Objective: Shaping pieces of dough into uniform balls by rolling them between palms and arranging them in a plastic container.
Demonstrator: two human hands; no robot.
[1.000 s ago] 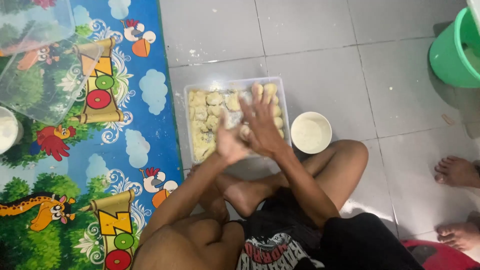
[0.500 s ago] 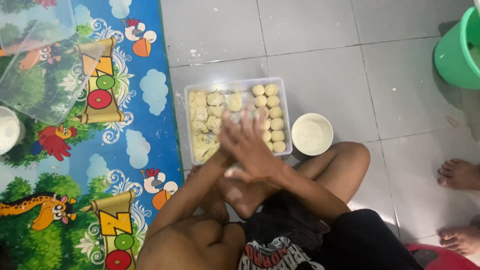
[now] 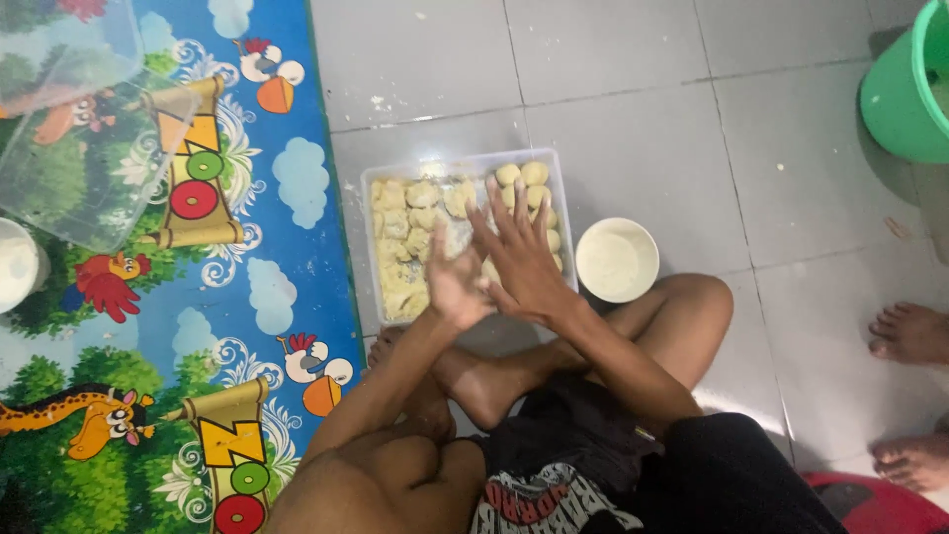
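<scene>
I sit cross-legged on a tiled floor over a clear rectangular plastic tray (image 3: 369, 218) filled with pale yellow dough pieces (image 3: 405, 222), some rolled into balls (image 3: 522, 176) at the tray's right side. My left hand (image 3: 455, 285) and my right hand (image 3: 519, 259) are pressed palm to palm above the tray's near edge, fingers spread. Whether a piece of dough lies between the palms is hidden. A small white bowl (image 3: 617, 260) of pale flour or liquid stands just right of the tray.
A colourful cartoon play mat (image 3: 188, 326) covers the floor at left, with a clear plastic lid (image 3: 79, 148) and a white cup (image 3: 18, 265) on it. A green bucket (image 3: 905, 89) stands at the top right. Another person's bare feet (image 3: 909, 336) are at the right edge.
My hands pulled back from over the dough balls to the tray's near edge and came together palm to palm, the right hand sliding across the left.
</scene>
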